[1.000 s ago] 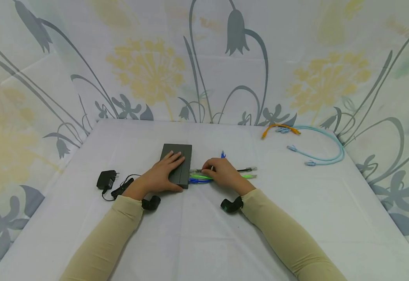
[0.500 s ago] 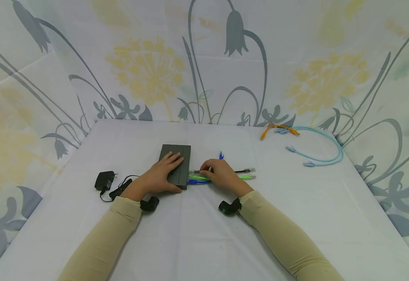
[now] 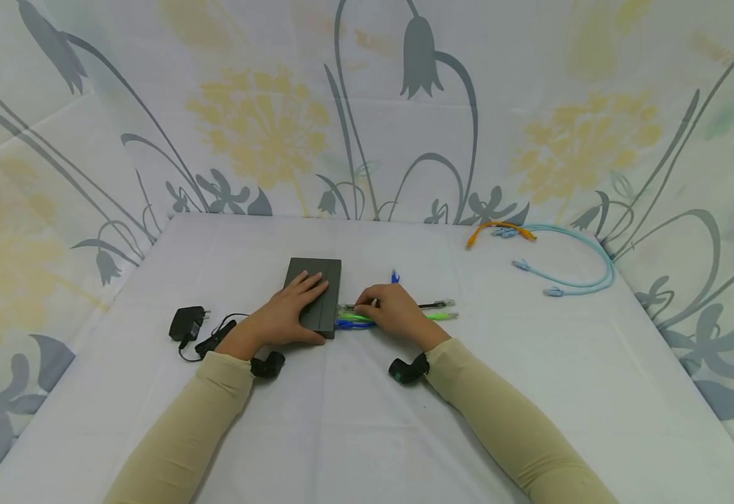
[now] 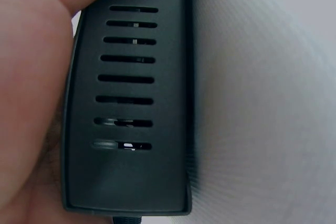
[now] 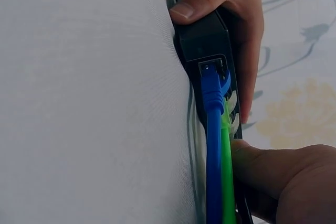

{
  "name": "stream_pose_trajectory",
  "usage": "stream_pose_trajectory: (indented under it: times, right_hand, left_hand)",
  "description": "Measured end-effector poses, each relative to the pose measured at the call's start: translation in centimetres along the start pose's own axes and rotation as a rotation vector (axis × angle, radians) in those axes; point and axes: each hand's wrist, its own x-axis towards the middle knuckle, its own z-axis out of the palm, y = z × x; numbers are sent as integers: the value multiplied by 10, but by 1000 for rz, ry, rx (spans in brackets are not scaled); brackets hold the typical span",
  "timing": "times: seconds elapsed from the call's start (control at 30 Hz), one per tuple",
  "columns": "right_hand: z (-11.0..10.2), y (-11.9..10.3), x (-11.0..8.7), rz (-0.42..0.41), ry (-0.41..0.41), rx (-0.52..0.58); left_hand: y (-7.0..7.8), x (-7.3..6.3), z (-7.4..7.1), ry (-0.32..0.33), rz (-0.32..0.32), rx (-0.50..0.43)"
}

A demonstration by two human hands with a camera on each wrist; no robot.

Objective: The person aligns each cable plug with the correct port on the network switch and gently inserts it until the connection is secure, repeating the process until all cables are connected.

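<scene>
My left hand (image 3: 286,315) spread on the box (image 3: 325,308) at frame centre, right hand (image 3: 394,310) pinching the black cable (image 3: 436,304), I risk snagging the crowding green cable (image 5: 226,177).

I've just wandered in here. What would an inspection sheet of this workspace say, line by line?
Surface: white cloth-covered table, lightly creased.
Job's things: flat, dark grey rectangular box, vent slots along one side.
Clutter: short orange cable and longer pale blue cable at the back right; black block-shaped power adapter on the left.
Hands: left hand rests on the box, fingers spread; right hand seems to pinch the thin black cable.
Cables: round blue cable plugged into a port on the box; bright green cable beside it, its plug partly hidden.
Surroundings: white fabric backdrop printed with grey and yellow flowers.
</scene>
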Motion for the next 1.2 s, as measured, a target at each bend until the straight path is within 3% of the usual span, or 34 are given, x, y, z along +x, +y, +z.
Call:
stream_pose_trajectory:
  times: [0.77, 1.2]
  right_hand:
    - [2, -4, 2, 43, 5, -7]
    - [2, -3, 4, 11, 5, -24]
  left_hand:
    - [2, -1, -2, -5, -4, -2]
    - [1, 2, 0, -9, -11, 3]
